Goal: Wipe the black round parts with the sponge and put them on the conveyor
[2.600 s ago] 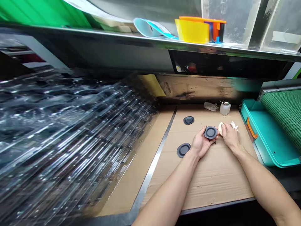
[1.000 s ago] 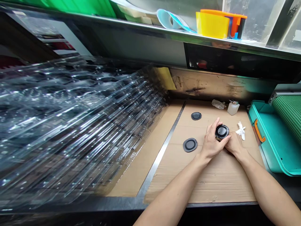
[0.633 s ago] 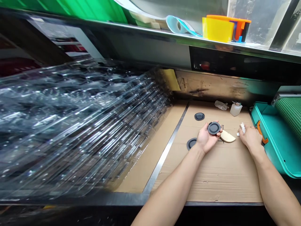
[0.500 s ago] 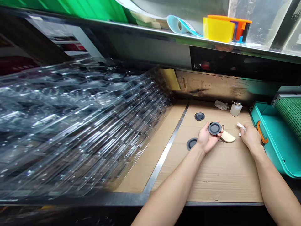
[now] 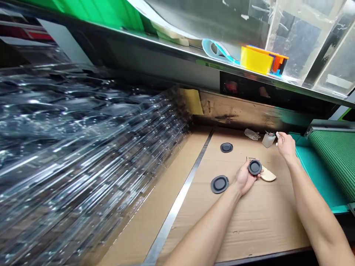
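Head view, left fingers [image 5: 246,164] holding dark oval piece [image 5: 254,167], cream pad [image 5: 268,174] partly hidden, right fingers [image 5: 283,136] pinching perhaps white cloth [image 5: 277,135].

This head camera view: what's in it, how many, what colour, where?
Cardboard sheets: two, brown, split by silver strip.
Flat rounded discs: three, dark grey, two on cardboard, one in left hand.
Semicircular pad: one, cream, beside left hand.
Crumpled scrap: one, white, in right hand.
Squarish bottle: one, frosted white, by right hand.
Crumpled film: one, clear, beside bottle.
Moulded plastic trays: many, clear, stacked left.
Plastic bin: one, teal, right.
Mesh belt: one, green, over bin.
Thin sheet: one, yellow, back wall.
Curled sheet: one, light blue, on metal shelf.
Plastic holder: one, yellow and orange, on shelf.
Rippled sheet: one, green, shelf's left.
Left and right hand: two, bare, right half.
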Tool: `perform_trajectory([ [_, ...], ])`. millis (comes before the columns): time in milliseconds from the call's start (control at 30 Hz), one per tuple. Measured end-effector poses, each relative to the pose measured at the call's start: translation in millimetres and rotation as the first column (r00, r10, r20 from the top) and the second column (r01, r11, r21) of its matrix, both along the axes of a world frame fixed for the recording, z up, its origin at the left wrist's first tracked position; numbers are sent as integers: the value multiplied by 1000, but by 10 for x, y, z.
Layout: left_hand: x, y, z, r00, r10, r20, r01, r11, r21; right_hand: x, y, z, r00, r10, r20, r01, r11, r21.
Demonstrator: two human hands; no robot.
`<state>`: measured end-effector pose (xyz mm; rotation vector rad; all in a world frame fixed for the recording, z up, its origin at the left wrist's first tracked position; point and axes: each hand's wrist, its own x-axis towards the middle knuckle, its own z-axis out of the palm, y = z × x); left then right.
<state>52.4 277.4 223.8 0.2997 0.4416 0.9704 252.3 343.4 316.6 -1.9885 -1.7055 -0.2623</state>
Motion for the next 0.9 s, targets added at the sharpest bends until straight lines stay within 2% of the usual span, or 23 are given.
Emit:
perform_trajectory([
  [133,-17,8,7,999,8,43,-7,1000,-24,28,387,340,986,54,157,-27,985,-172],
  [300,-22,15,35,998,17,63,-14,999,-43,27,595,436,959,164,231,-68,926,-372],
  [500,-21,27,48,995,20,94,-15,999,-48,35,619,542,956,167,240,-60,915,-399],
  [600,-51,39,58,990,61,129,-55,997,-50,8,438,570,972,102,210,-46,966,-253],
  [667,-74,57,66,983,101,156,-93,994,-58,-74,197,488,989,103,105,-93,991,-97],
  [733,-89,81,70,977,128,168,-118,991,-67,-222,-112,307,976,210,-54,-211,978,-9],
  [833,-84,110,64,977,140,159,-131,989,-67,-525,-562,-72,888,385,-251,-401,916,-16],
  [900,-73,110,58,979,146,144,-136,988,-72,-719,-756,-316,848,451,-278,-475,879,-25],
])
